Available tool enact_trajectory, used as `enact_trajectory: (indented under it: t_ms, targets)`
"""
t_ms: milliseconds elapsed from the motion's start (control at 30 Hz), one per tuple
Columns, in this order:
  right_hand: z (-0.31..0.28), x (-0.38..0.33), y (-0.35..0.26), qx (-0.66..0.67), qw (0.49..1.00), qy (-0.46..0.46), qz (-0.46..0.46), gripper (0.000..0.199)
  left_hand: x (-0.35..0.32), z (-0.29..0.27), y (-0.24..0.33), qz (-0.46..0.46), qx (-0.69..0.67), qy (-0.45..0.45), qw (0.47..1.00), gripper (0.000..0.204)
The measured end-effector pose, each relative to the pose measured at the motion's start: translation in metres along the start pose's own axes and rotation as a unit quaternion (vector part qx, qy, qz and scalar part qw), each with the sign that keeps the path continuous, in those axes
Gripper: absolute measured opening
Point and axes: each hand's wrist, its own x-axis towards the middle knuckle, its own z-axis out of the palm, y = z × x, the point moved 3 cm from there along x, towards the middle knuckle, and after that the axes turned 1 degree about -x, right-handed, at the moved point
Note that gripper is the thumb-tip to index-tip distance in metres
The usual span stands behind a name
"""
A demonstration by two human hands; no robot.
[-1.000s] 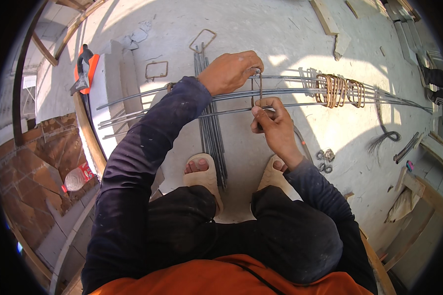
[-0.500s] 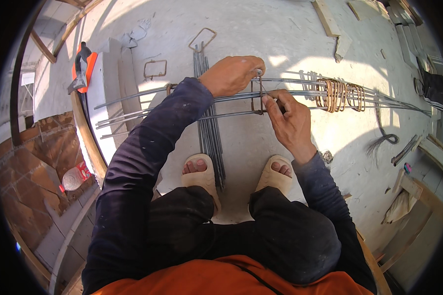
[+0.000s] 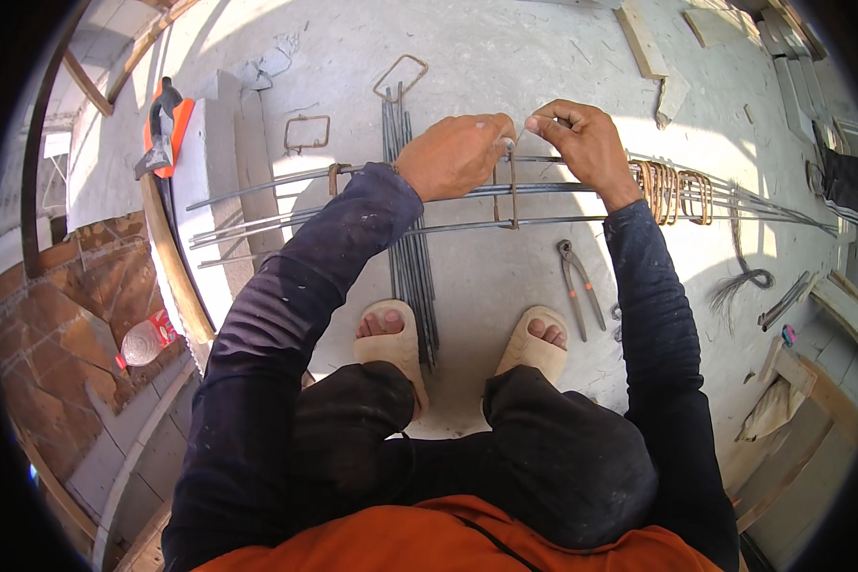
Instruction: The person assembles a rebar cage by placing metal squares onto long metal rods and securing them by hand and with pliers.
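My left hand (image 3: 458, 155) is closed, fingertips pinched at the far corner of a rusty rectangular stirrup (image 3: 514, 195), where it meets a steel rod. The stirrup stands upright around several long grey rods (image 3: 553, 188) lying left to right before me. Just right of that corner, my right hand (image 3: 586, 148) pinches what looks like a thin tie wire, barely visible between the hands. More rusty stirrups (image 3: 672, 191) are bunched on the rods further right. On the floor below my right forearm lies a pair of end-cutting pincers (image 3: 580, 289) with red marks on its handles.
A bundle of rods (image 3: 415, 296) runs under the long ones, between my sandals. Two loose stirrups, one rectangular (image 3: 307, 133), lie beyond. A wire bundle (image 3: 745, 276) is at right; timber (image 3: 643, 43) at far right. An orange-and-black tool (image 3: 167, 129) and bottle (image 3: 148, 341) are left.
My right hand has moved up and away from the near side of the stirrup to beyond the far rod. The pincers now show below it. My left hand stays at the far corner.
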Motion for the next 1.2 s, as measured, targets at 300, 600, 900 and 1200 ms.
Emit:
enact_trajectory:
  t_ms: [300,600,900,1200]
  targets:
    - [0.033,0.056,0.033,-0.062,0.921,-0.363,0.126,0.04,0.002,-0.002,-0.003,0.114,-0.043,0.047,0.991,0.021]
    - [-0.011,-0.056,0.009,0.022,0.992,0.096,0.073,0.039,0.013,-0.005,-0.008,-0.05,-0.178,-0.083,0.979,0.017]
    - [0.037,-0.081,0.021,-0.175,0.966,0.19,0.014,0.053,0.015,-0.008,-0.006,-0.042,-0.183,-0.099,0.977,0.018]
    - [0.017,-0.099,-0.061,-0.076,0.977,0.032,-0.198,0.017,0.016,-0.005,-0.014,-0.044,-0.2,-0.112,0.972,0.021]
